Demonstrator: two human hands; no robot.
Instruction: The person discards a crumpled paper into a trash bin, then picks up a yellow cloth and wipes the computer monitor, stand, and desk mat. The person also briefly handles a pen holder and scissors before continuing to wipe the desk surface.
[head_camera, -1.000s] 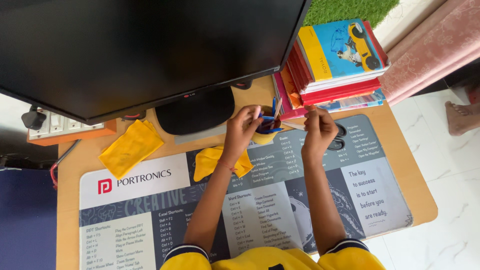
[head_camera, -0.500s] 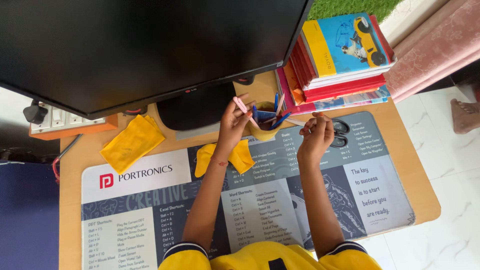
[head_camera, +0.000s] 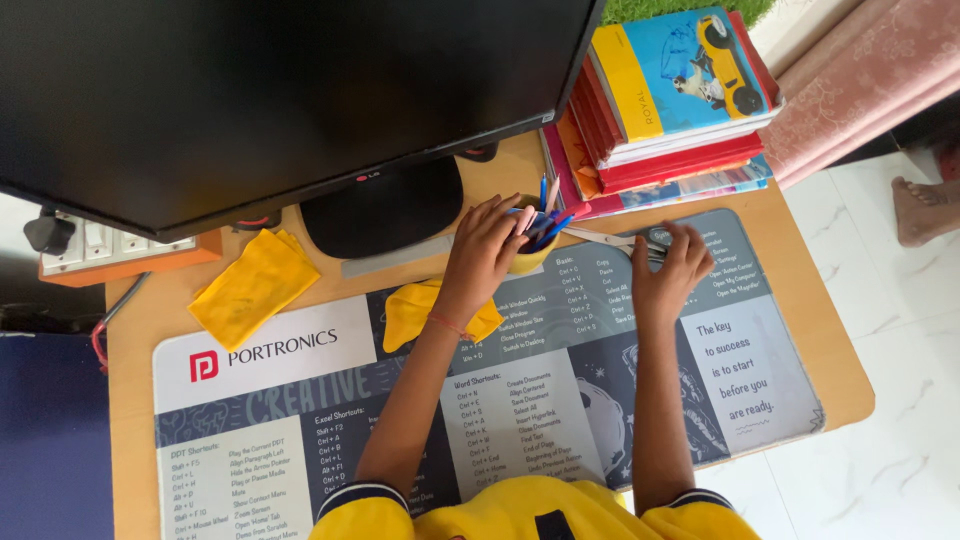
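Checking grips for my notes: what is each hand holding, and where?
Left hand grips the yellow pen cup at its rim. Right hand rests on the scissors' handles.

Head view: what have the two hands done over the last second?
The right hand dropped from beside the yellow pen cup onto the scissors lying on the desk mat. The left hand lifted a pink pen out of the cup, then lowered back over it. Cup, yellow cloths, book stack and monitor stayed put.

Wooden desk (head_camera: 820, 330) on white marble-look floor tiles (head_camera: 900, 450), daylit. Pink patterned upholstery (head_camera: 850, 90) at upper right; green artificial turf (head_camera: 680, 8) beyond the desk.
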